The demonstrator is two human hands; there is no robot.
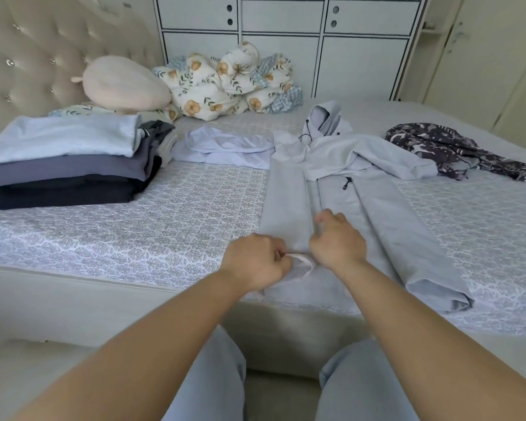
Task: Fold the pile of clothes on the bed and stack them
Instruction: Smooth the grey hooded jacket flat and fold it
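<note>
Head view. Bed (164, 226): patterned cover, carries all items. Grey hooded jacket (374, 208): laid flat, hood away from the person, hem at the near edge under both hands. Left hand (257, 261): fingers curled, pinching the jacket's hem corner. Right hand (337, 238): just beside the left, fingers bent down onto the jacket front; whether it grips cloth cannot be told. Stack of folded clothes (70, 162): well left of the left hand. Pale shirt (225, 145): beyond the left hand, unfolded. Dark patterned garment (456, 153): crumpled, far right of the right hand
</note>
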